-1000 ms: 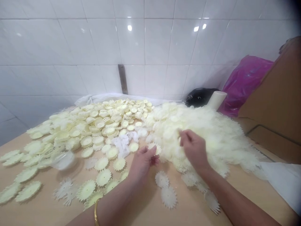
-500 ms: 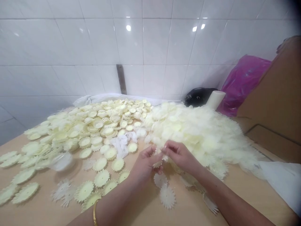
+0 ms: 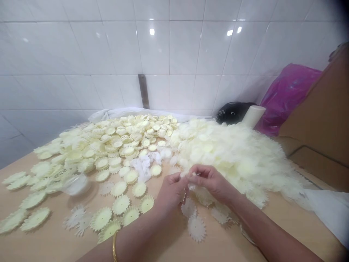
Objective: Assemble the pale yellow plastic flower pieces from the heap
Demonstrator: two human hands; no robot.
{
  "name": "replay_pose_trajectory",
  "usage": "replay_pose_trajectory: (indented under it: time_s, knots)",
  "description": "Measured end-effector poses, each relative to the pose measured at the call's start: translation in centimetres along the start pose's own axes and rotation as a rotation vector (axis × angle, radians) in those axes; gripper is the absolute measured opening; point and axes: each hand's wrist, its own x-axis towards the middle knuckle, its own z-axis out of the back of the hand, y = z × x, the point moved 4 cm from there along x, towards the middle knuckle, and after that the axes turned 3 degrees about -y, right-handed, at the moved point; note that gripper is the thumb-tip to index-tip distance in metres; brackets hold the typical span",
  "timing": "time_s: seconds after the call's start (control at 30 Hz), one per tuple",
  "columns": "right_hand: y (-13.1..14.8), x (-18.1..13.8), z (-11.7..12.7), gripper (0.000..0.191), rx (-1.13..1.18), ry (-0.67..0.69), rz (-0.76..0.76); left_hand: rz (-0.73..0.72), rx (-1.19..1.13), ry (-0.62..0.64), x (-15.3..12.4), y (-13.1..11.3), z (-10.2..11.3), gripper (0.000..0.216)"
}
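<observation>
My left hand (image 3: 170,191) and my right hand (image 3: 211,181) meet at the table's middle, fingertips pinched together on a small pale toothed plastic disc (image 3: 188,175) between them. Right behind them rises a big heap of whitish toothed discs (image 3: 240,156). To the left, many cream-yellow toothed discs (image 3: 109,145) lie spread flat on the wooden table (image 3: 54,243). A few thin white discs (image 3: 196,227) lie just below my hands.
A small clear lid or cup (image 3: 76,185) sits at the left among the discs. At the back right stand a black object (image 3: 233,112), a white roll (image 3: 253,115), a pink plastic bag (image 3: 286,94) and a cardboard box (image 3: 321,120). White tiled wall behind.
My right hand came off the heap and moved left to meet my left hand. Both hands now pinch a small disc between them, slightly higher than before.
</observation>
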Motion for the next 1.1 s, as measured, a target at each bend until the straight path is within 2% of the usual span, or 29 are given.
replay_pose_trajectory:
  time_s: [0.17,0.3,0.37,0.43,0.53,0.63,0.7,0.77,0.87,0.93,1.0,1.1]
  knots:
    - [-0.2,0.2,0.8,0.029,-0.170,-0.071,0.041,0.090,-0.076,0.127,-0.1,0.2,-0.2,0.041]
    - [-0.4,0.3,1.0,0.037,-0.406,-0.106,0.077,0.078,-0.082,0.131,0.1,0.0,0.0,0.040]
    - [-0.3,0.4,1.6,0.040,-0.484,-0.204,0.112,0.066,-0.067,0.113,0.3,0.2,0.1,0.038]
    - [-0.1,0.3,2.8,0.040,-0.551,-0.375,0.144,0.050,-0.036,0.088,0.4,0.4,0.3,0.038]
    - [0.5,0.0,4.4,0.022,-0.716,-0.608,0.202,0.013,-0.032,0.041,0.6,0.7,0.5,0.038]
    - [1.3,-0.4,4.5,0.028,-0.877,-0.683,0.331,-0.004,-0.051,0.013,0.5,0.6,0.6,0.035]
    - [1.8,-0.7,3.9,0.023,-0.910,-0.677,0.423,-0.031,-0.031,0.019,0.4,0.3,0.5,0.033]
    - [2.1,-0.8,3.2,0.018,-0.885,-0.618,0.451,-0.097,0.011,0.025,0.2,-0.1,0.4,0.032]
    - [1.4,-0.4,2.0,0.016,-0.765,-0.349,0.305,-0.234,0.068,0.015,-0.1,-0.8,0.3,0.031]
    - [0.7,-0.2,1.3,0.024,-0.673,-0.171,0.179,-0.257,0.048,-0.003,-0.2,-1.0,0.3,0.031]
    - [0.2,-0.1,1.0,0.034,-0.621,-0.126,0.121,-0.156,-0.050,-0.019,-0.2,-0.7,0.2,0.034]
    - [0.0,0.0,1.0,0.036,-0.627,-0.191,0.125,0.039,-0.208,0.016,-0.2,0.0,-0.1,0.036]
